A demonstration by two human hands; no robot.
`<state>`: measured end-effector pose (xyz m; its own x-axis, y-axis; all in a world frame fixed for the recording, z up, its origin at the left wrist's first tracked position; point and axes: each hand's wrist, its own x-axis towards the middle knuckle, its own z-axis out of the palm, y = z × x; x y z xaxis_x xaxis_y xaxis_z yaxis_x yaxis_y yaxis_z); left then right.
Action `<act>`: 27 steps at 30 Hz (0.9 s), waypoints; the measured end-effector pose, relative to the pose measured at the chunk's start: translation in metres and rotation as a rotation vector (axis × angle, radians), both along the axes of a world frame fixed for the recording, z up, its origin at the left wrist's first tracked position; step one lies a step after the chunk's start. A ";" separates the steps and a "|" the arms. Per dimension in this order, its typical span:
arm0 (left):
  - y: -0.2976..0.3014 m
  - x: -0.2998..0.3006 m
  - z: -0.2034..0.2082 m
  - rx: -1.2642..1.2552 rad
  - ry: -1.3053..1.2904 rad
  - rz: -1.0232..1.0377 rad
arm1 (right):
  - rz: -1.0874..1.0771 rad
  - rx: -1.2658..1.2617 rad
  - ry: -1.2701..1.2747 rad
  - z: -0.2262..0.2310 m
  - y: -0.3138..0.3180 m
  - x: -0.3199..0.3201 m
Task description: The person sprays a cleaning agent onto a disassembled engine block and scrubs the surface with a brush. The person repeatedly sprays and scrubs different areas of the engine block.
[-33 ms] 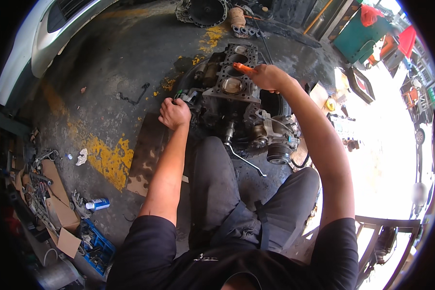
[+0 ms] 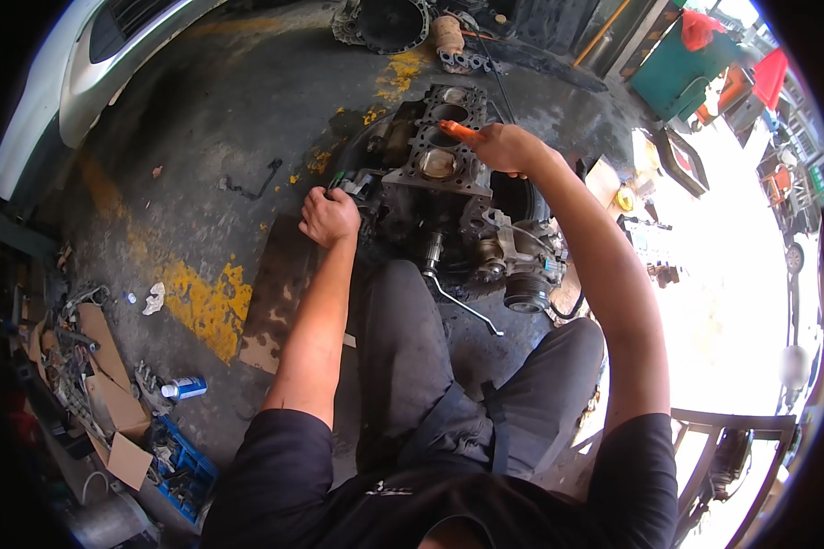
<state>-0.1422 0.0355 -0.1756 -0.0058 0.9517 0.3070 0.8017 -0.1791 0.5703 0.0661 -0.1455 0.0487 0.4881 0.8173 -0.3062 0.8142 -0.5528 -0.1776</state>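
Note:
An engine block (image 2: 414, 170) stands on the floor in front of my knees, its cylinder bores facing up and a piston (image 2: 438, 165) showing in the nearest one. My right hand (image 2: 511, 149) is closed on an orange tool (image 2: 458, 130), whose tip points over the second bore; its exact kind is unclear. At the block's left side, my left hand (image 2: 330, 217) is closed against a metal part (image 2: 364, 183), and the fingers' grip is hidden. A pulley and pump assembly (image 2: 527, 265) sits at the right front. Between my knees lies a bent metal rod (image 2: 467, 306).
Stained cardboard (image 2: 273, 293) lies left of the engine, near a blue-white bottle (image 2: 185, 388) and a blue crate (image 2: 188, 476) of parts. A white car (image 2: 73, 101) stands far left. Beyond the block is a round housing (image 2: 389, 20). A green cabinet (image 2: 673, 69) stands far right.

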 end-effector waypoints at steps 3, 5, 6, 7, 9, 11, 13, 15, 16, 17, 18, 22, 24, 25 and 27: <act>0.002 -0.001 -0.001 0.016 0.004 0.012 | -0.122 -0.106 0.044 0.002 0.009 -0.001; 0.003 -0.002 -0.003 0.021 0.004 0.015 | -0.039 -0.092 0.027 0.008 0.009 -0.008; 0.002 -0.002 -0.003 0.022 0.005 0.014 | 0.000 -0.086 0.019 0.011 0.007 -0.012; 0.002 -0.002 -0.002 0.020 0.004 0.013 | 0.002 -0.067 0.022 0.009 0.007 -0.011; 0.002 -0.002 -0.002 0.014 0.003 0.010 | 0.005 -0.028 0.030 0.003 0.006 -0.008; 0.002 -0.002 -0.002 0.013 0.006 0.011 | -0.098 -0.018 0.045 -0.002 0.008 -0.003; 0.001 -0.001 -0.002 0.007 0.007 0.009 | -0.082 -0.002 0.011 -0.015 0.010 0.010; 0.001 0.001 -0.002 0.000 0.006 0.002 | 0.055 0.021 -0.074 -0.026 0.009 0.023; 0.002 0.000 -0.003 0.006 0.006 0.006 | -0.002 0.024 -0.055 -0.027 0.010 0.024; 0.003 -0.001 -0.004 0.013 0.007 0.009 | -0.060 0.026 -0.035 -0.028 0.011 0.025; 0.003 -0.001 -0.004 0.020 0.008 0.012 | -0.117 0.030 -0.015 -0.028 0.011 0.024; 0.002 -0.003 -0.004 0.025 0.002 0.004 | -0.136 0.049 0.007 -0.020 0.006 0.019; 0.003 -0.003 -0.003 0.013 0.015 0.001 | -0.163 -0.012 0.018 -0.011 0.006 0.016; 0.002 -0.003 -0.002 0.015 0.012 0.001 | -0.127 -0.051 -0.002 -0.012 0.006 0.017; 0.001 -0.002 -0.002 0.021 0.005 -0.001 | -0.061 -0.102 -0.032 -0.017 0.007 0.023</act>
